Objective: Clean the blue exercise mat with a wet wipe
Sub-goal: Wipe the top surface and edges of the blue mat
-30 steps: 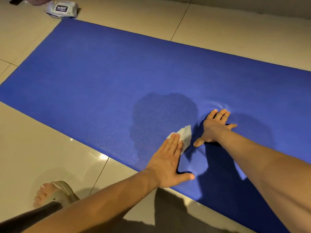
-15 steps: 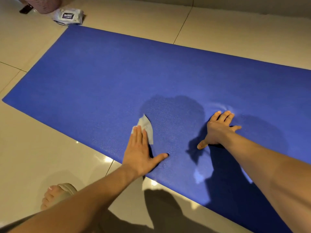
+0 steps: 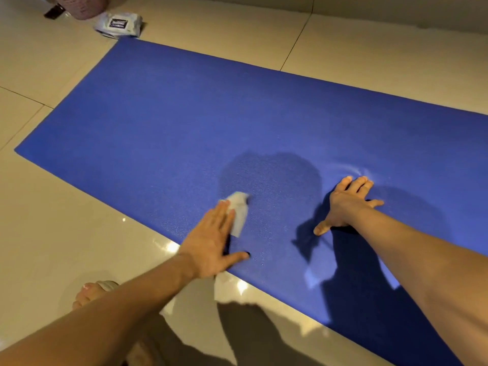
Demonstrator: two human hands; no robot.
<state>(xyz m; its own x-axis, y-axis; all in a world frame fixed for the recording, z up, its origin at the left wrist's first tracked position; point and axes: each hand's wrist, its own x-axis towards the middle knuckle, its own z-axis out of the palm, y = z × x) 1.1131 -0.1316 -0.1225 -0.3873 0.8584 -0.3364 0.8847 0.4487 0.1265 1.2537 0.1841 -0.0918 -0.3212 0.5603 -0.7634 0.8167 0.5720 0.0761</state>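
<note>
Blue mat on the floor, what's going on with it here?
A person is cleaning the blue exercise mat. The left hand presses a white wet wipe flat against it, close to the near edge. The right hand is planted flat on the mat, which puckers at its fingers. A pack of wipes lies on the tiled floor by the far corner.

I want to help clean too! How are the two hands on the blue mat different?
The left hand presses a white wet wipe onto the blue mat; the right hand has only bare mat under it. The left hand lies by the mat's near edge; the right hand lies farther in. The mat wrinkles at the right hand's fingertips, not the left hand's. Both lie flat, thumbs spread.
</note>
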